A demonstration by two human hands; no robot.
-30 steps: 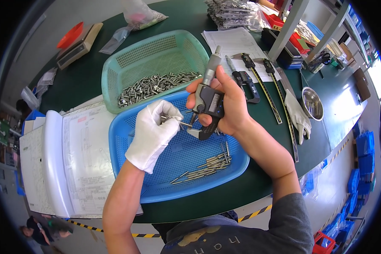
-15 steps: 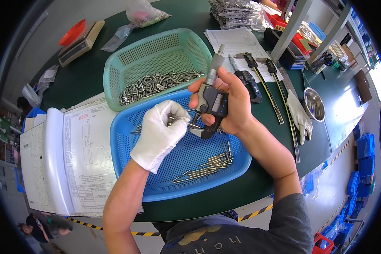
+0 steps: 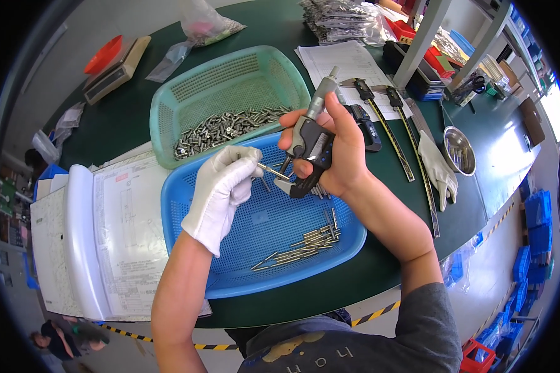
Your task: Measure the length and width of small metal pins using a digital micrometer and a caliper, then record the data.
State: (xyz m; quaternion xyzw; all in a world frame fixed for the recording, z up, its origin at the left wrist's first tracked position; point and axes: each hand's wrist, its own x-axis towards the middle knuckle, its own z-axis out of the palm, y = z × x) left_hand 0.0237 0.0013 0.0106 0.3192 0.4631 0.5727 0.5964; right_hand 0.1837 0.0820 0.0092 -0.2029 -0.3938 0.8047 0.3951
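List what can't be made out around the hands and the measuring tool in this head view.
- Display of the digital micrometer: too small and tilted to read; the right hand covers part of its frame.
- Pin at the gloved left hand: its held end is hidden inside the glove.
- Whether the pin touches the anvil: too small.
- Pins in the green basket: too small to count.

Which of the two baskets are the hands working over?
The blue basket, nearer the person, holding only a few pins; the green basket behind it holds a bigger heap.
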